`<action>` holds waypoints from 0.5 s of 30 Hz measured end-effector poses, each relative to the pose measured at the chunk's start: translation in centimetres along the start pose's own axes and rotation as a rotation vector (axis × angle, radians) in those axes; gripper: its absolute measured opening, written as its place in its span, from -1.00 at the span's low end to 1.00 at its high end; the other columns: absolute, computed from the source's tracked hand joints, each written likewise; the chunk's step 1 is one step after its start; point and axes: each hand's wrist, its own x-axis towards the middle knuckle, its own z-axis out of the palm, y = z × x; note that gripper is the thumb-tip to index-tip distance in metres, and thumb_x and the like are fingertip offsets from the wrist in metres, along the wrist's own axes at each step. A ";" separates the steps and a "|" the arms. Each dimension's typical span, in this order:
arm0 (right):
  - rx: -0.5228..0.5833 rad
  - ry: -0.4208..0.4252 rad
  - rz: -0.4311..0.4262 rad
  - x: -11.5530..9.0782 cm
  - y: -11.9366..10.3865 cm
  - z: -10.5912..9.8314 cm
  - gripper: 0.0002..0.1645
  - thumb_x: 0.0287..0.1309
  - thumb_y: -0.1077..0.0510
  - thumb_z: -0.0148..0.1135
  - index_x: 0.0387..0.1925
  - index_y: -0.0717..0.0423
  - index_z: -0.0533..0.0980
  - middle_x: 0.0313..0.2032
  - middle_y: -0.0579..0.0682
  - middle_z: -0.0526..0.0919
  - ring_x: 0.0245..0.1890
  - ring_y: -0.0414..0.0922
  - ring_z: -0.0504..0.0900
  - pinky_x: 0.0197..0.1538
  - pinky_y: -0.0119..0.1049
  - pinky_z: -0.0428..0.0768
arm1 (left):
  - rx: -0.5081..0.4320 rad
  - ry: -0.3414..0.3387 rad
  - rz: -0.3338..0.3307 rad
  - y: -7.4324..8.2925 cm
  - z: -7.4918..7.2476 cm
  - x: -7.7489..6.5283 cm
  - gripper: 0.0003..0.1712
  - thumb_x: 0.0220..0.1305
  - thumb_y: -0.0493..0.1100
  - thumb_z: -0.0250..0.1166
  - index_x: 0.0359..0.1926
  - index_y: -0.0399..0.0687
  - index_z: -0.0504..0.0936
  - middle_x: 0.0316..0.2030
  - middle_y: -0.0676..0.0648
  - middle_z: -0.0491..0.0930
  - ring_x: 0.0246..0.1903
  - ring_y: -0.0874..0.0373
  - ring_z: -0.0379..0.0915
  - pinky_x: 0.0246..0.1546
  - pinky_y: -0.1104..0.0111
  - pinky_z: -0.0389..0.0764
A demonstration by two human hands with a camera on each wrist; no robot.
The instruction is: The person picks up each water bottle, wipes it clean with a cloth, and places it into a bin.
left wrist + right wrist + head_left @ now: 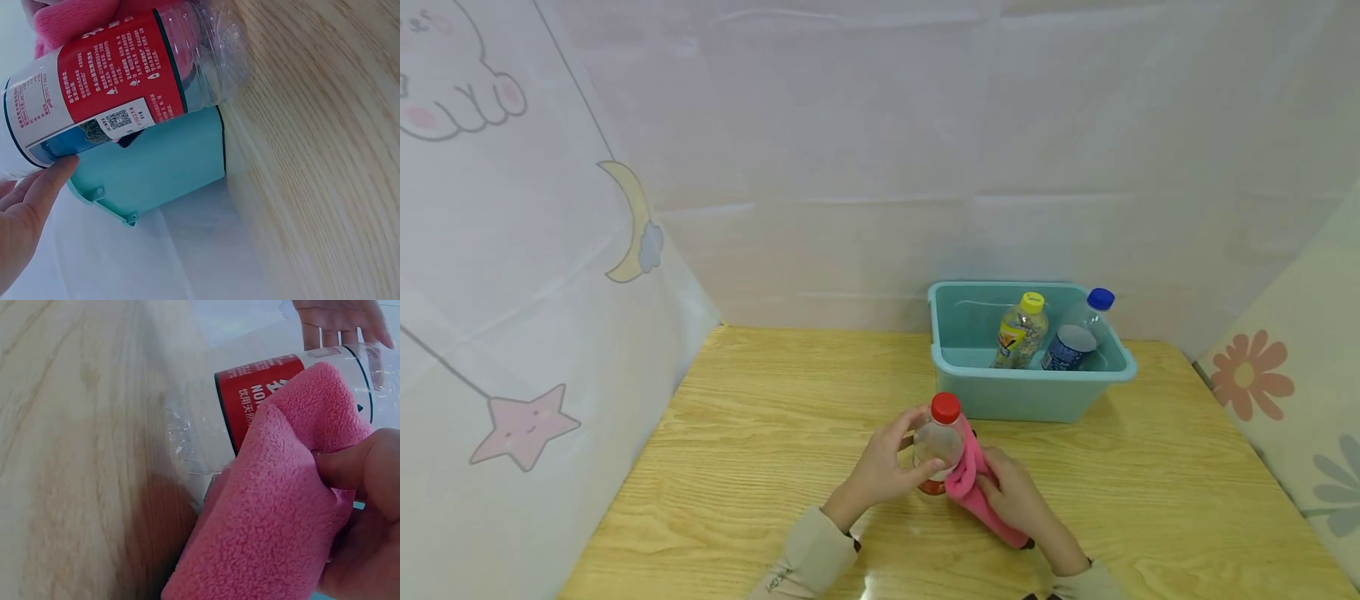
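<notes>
A clear plastic bottle [938, 446] with a red cap [945, 407] stands upright on the table. Its red and white label [119, 75] shows in both wrist views. My left hand [880, 471] holds the bottle from the left, thumb across the front and fingers behind. From the right, my right hand [1017, 497] grips a fluffy pink cloth [981, 492], thumb on top. The cloth lies against the bottle's right side, its folded end hanging down toward me. In the right wrist view, the cloth [269, 487] covers part of the label.
Behind the bottle, a light blue plastic basin [1015, 398] sits at the back right of the wooden table [760, 442]. Inside lean a yellow-capped bottle [1021, 333] and a blue-capped bottle [1078, 333]. A printed fabric backdrop [820, 167] hangs around the table.
</notes>
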 end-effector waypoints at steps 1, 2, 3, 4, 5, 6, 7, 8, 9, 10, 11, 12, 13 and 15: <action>-0.004 -0.007 0.019 0.0 0.0 0.1 -0.75 -0.06 0.49 0.22 -0.32 0.18 0.52 -0.38 -0.05 0.55 -0.37 -0.16 0.53 -0.37 -0.34 0.53 | 0.006 0.003 -0.005 0.0 0.0 0.0 -0.26 0.06 -0.23 0.34 0.24 -0.24 0.21 0.14 -0.22 0.36 0.08 -0.11 0.35 -0.09 0.13 0.53; -0.005 -0.017 0.037 0.0 0.0 0.1 -0.76 -0.06 0.49 0.21 -0.33 0.19 0.52 -0.40 -0.05 0.54 -0.39 -0.16 0.52 -0.39 -0.33 0.52 | 0.014 0.006 -0.011 0.1 0.1 0.0 -0.26 0.06 -0.21 0.34 0.24 -0.23 0.22 0.14 -0.21 0.36 0.08 -0.09 0.36 -0.08 0.16 0.53; -0.011 -0.027 0.053 0.0 0.0 0.2 -0.77 -0.05 0.48 0.21 -0.33 0.18 0.52 -0.41 -0.05 0.53 -0.40 -0.17 0.51 -0.40 -0.34 0.50 | 0.022 0.011 -0.015 0.2 0.1 0.0 -0.26 0.06 -0.18 0.34 0.24 -0.22 0.22 0.14 -0.19 0.37 0.08 -0.06 0.36 -0.08 0.19 0.53; -0.017 -0.036 0.072 0.0 -0.1 0.3 -0.78 -0.05 0.47 0.21 -0.32 0.19 0.52 -0.41 -0.05 0.53 -0.40 -0.17 0.50 -0.40 -0.33 0.50 | 0.027 0.019 -0.020 0.3 0.1 0.0 -0.27 0.08 -0.14 0.33 0.24 -0.19 0.23 0.14 -0.16 0.37 0.08 -0.03 0.36 -0.08 0.21 0.53; -0.022 -0.048 0.090 0.0 -0.1 0.3 -0.78 -0.04 0.46 0.21 -0.32 0.19 0.52 -0.42 -0.04 0.53 -0.40 -0.17 0.49 -0.40 -0.33 0.49 | 0.036 0.027 -0.021 0.4 0.2 0.0 -0.28 0.08 -0.11 0.32 0.23 -0.19 0.24 0.13 -0.15 0.38 0.07 -0.01 0.37 -0.08 0.24 0.53; -0.024 -0.060 0.107 0.0 -0.1 0.4 -0.78 -0.04 0.45 0.21 -0.30 0.20 0.52 -0.41 -0.03 0.53 -0.40 -0.17 0.49 -0.39 -0.32 0.49 | 0.045 0.036 -0.021 0.4 0.2 0.1 -0.29 0.09 -0.08 0.32 0.22 -0.19 0.25 0.12 -0.14 0.39 0.06 0.00 0.38 -0.09 0.26 0.54; -0.032 -0.071 0.124 0.0 0.0 0.5 -0.78 -0.03 0.45 0.22 -0.29 0.21 0.52 -0.40 -0.03 0.53 -0.39 -0.16 0.49 -0.37 -0.30 0.49 | 0.050 0.049 -0.022 0.5 0.3 0.1 -0.30 0.10 -0.05 0.31 0.21 -0.19 0.26 0.11 -0.13 0.40 0.06 0.02 0.38 -0.10 0.26 0.54; -0.034 -0.082 0.136 0.0 0.0 0.6 -0.78 -0.03 0.44 0.21 -0.27 0.22 0.52 -0.41 -0.02 0.53 -0.39 -0.15 0.48 -0.37 -0.29 0.49 | 0.048 0.060 -0.022 0.6 0.4 0.2 -0.31 0.11 -0.03 0.30 0.20 -0.17 0.27 0.11 -0.12 0.41 0.06 0.02 0.39 -0.10 0.26 0.54; -0.039 -0.089 0.146 0.0 0.0 0.7 -0.77 -0.02 0.44 0.22 -0.26 0.23 0.52 -0.40 -0.01 0.53 -0.38 -0.15 0.49 -0.36 -0.28 0.49 | 0.042 0.071 -0.025 0.7 0.5 0.3 -0.32 0.11 -0.01 0.29 0.20 -0.16 0.28 0.10 -0.11 0.42 0.05 0.02 0.39 -0.10 0.24 0.54; -0.041 -0.092 0.152 0.0 0.0 0.8 -0.77 -0.03 0.43 0.22 -0.25 0.24 0.52 -0.39 0.00 0.53 -0.37 -0.13 0.50 -0.35 -0.26 0.50 | 0.038 0.079 -0.032 0.8 0.5 0.4 -0.34 0.12 0.00 0.29 0.19 -0.15 0.29 0.09 -0.10 0.43 0.05 0.03 0.39 -0.10 0.22 0.54; -0.041 -0.094 0.156 0.0 0.1 0.9 -0.77 -0.03 0.44 0.22 -0.25 0.24 0.52 -0.39 0.01 0.53 -0.36 -0.12 0.50 -0.34 -0.24 0.50 | 0.034 0.082 -0.041 0.9 0.6 0.5 -0.34 0.13 0.02 0.28 0.18 -0.14 0.29 0.09 -0.09 0.44 0.05 0.03 0.39 -0.09 0.21 0.54; -0.041 -0.091 0.157 -0.1 0.1 1.0 -0.76 -0.04 0.44 0.22 -0.25 0.24 0.52 -0.39 0.01 0.53 -0.36 -0.12 0.50 -0.34 -0.23 0.50 | 0.027 0.083 -0.054 1.0 0.6 0.5 -0.35 0.14 0.02 0.27 0.18 -0.13 0.30 0.09 -0.08 0.43 0.06 0.03 0.38 -0.08 0.20 0.53; -0.043 -0.088 0.159 -0.1 0.2 1.0 -0.77 -0.04 0.44 0.22 -0.26 0.24 0.53 -0.39 0.01 0.53 -0.36 -0.12 0.50 -0.33 -0.23 0.50 | 0.020 0.083 -0.069 1.1 0.6 0.6 -0.36 0.15 0.03 0.26 0.18 -0.11 0.30 0.10 -0.07 0.43 0.06 0.04 0.38 -0.07 0.19 0.53; -0.033 -0.085 0.169 -0.1 0.3 1.2 -0.76 -0.05 0.44 0.23 -0.27 0.23 0.53 -0.39 0.00 0.53 -0.36 -0.13 0.49 -0.33 -0.23 0.50 | 0.013 0.080 -0.088 1.2 0.5 0.7 -0.37 0.16 0.05 0.25 0.18 -0.10 0.30 0.09 -0.05 0.43 0.07 0.05 0.37 -0.06 0.20 0.52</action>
